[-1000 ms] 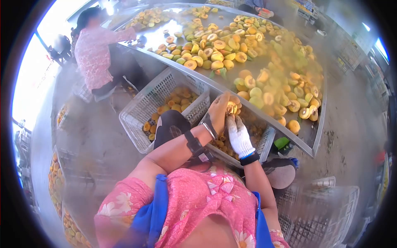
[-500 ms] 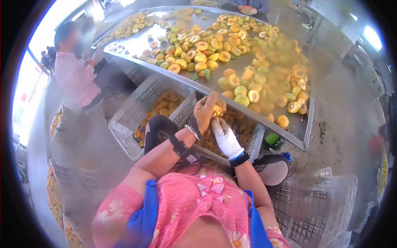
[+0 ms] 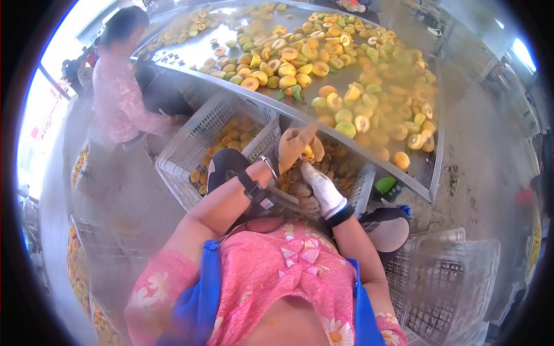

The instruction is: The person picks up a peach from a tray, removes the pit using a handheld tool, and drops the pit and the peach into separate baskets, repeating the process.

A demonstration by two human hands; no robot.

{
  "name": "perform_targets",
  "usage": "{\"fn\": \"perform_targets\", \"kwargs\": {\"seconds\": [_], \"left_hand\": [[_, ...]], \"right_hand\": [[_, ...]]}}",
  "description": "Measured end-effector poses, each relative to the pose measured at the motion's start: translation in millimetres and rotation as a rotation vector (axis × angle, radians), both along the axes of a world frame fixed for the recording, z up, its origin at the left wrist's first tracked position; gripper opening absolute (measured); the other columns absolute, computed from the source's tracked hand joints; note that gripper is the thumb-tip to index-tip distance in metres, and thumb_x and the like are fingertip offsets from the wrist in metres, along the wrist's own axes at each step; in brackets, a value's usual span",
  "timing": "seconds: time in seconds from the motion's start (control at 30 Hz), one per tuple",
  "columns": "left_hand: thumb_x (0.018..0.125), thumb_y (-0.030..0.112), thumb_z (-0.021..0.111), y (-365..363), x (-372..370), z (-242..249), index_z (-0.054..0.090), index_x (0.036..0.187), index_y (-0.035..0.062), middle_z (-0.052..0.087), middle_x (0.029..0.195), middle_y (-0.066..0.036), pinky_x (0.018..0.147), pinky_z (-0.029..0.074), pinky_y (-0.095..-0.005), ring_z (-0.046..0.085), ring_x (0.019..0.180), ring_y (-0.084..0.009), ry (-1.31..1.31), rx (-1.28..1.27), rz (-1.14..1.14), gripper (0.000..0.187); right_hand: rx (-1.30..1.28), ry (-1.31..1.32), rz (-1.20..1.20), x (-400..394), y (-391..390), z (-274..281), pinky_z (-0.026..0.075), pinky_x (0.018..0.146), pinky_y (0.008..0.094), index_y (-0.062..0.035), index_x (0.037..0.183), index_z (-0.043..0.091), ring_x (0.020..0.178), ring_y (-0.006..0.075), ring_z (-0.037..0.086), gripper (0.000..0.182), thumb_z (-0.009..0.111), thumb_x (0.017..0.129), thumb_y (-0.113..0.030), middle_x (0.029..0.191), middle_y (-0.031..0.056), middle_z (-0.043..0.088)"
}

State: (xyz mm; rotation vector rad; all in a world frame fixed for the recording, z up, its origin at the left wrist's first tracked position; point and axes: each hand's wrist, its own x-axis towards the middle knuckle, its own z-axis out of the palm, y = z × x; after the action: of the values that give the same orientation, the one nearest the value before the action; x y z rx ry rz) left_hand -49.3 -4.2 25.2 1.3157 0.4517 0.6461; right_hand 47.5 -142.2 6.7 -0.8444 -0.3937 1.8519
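One fruit half [image 3: 308, 152] gripped by bare left hand [image 3: 293, 147], gloved right hand [image 3: 321, 185] touching it, two crates [image 3: 190, 151] below.

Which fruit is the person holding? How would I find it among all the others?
Start at the big metal table heaped with yellow fruit, then drop to the white crate under its near edge. Above it the bare left hand and white-gloved right hand meet on one yellow fruit piece. It alone is off the piles, in a grip.

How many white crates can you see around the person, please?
4: two under the table edge, left crate and middle crate; two stacked crates lower right. Others may be hidden.
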Motion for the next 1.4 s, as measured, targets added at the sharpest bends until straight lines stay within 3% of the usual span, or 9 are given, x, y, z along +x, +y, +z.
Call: {"fn": "perform_targets", "kwargs": {"seconds": [0.07,0.3,0.4,0.63,0.77,0.83,1.17,1.3,1.4], "left_hand": [[0.106,0.047,0.044,-3,-3,3,0.064,0.071,0.0023,0.067,0.072,-0.014,0.061,0.052,-0.0334,0.065,0.064,-0.0258,-0.175,-0.281,-0.098,0.059],[0.105,0.05,0.043,-8,2,9,0.063,0.072,0.0027,0.066,0.072,-0.016,0.06,0.053,-0.0358,0.064,0.062,-0.0278,-0.119,-0.19,-0.1,0.061],[0.103,0.054,0.044,-16,7,7,0.06,0.078,0.0064,0.063,0.078,-0.012,0.058,0.052,-0.0368,0.063,0.066,-0.0272,-0.341,-0.593,-0.189,0.056],[0.105,0.052,0.041,3,-5,4,0.062,0.088,0.0061,0.068,0.085,-0.011,0.066,0.058,-0.0369,0.068,0.073,-0.0254,-0.282,-0.718,0.47,0.053],[0.103,0.031,0.053,82,-73,-23,0.068,0.105,0.0004,0.071,0.093,-0.013,0.076,0.054,-0.0306,0.069,0.08,-0.0241,-0.095,0.04,0.73,0.034],[0.097,0.02,0.06,113,-93,-11,0.068,0.115,0.0021,0.07,0.104,-0.014,0.083,0.052,-0.0314,0.068,0.091,-0.0248,0.322,0.998,1.091,0.027],[0.086,0.028,0.066,164,92,16,0.058,0.134,0.011,0.059,0.133,-0.02,0.105,0.045,-0.0421,0.054,0.125,-0.0391,0.619,0.9,0.251,0.051],[0.085,0.023,0.065,218,146,-43,0.056,0.136,0.0093,0.057,0.135,-0.021,0.105,0.045,-0.0415,0.054,0.125,-0.0389,0.695,1.008,-0.056,0.053],[0.084,0.015,0.064,214,149,-20,0.06,0.131,0.0102,0.062,0.129,-0.015,0.096,0.05,-0.0398,0.061,0.115,-0.0331,0.758,0.99,-0.264,0.047]], "right_hand": [[-0.008,0.08,0.035,-3,0,8,0.025,0.031,0.0222,-0.014,0.1,0.056,0.035,0.0073,0.031,0.036,0.052,0.102,-0.05,0.059,-0.0039,0.042],[0.035,0.379,0.148,7,3,-8,0.021,0.029,0.0227,-0.0107,0.103,0.055,0.032,0.0063,0.024,0.038,0.049,0.104,-0.048,0.057,-0.0041,0.036],[0.102,0.521,0.151,7,1,-9,0.018,0.029,0.023,-0.0091,0.105,0.055,0.033,0.0044,0.023,0.041,0.044,0.105,-0.049,0.056,-0.0051,0.033],[0.097,0.187,0.179,14,-11,-26,0.028,0.035,0.0276,-0.0139,0.105,0.056,0.038,0.0113,0.035,0.041,0.054,0.099,-0.055,0.059,-0.0023,0.041],[0.089,0.263,0.204,15,-7,-18,0.025,0.032,0.0257,-0.0149,0.105,0.056,0.036,0.0102,0.032,0.037,0.054,0.1,-0.051,0.061,-0.0017,0.042],[-0.112,0.115,0.048,9,1,-10,0.025,0.032,0.0241,-0.0149,0.1,0.057,0.035,0.0084,0.033,0.038,0.05,0.102,-0.052,0.06,-0.0027,0.044],[-0.12,-0.172,-0.102,8,30,-18,0.028,0.034,0.0226,-0.0135,0.094,0.06,0.037,0.0079,0.04,0.038,0.052,0.103,-0.049,0.059,-0.0046,0.051],[-0.146,-0.213,-0.138,11,29,-23,0.03,0.034,0.0227,-0.0139,0.093,0.063,0.038,0.0077,0.042,0.036,0.054,0.102,-0.048,0.06,-0.0037,0.055],[-0.129,-0.217,-0.156,14,27,-16,0.03,0.035,0.023,-0.0133,0.093,0.063,0.038,0.0078,0.042,0.036,0.055,0.101,-0.047,0.06,-0.0038,0.055]]}}
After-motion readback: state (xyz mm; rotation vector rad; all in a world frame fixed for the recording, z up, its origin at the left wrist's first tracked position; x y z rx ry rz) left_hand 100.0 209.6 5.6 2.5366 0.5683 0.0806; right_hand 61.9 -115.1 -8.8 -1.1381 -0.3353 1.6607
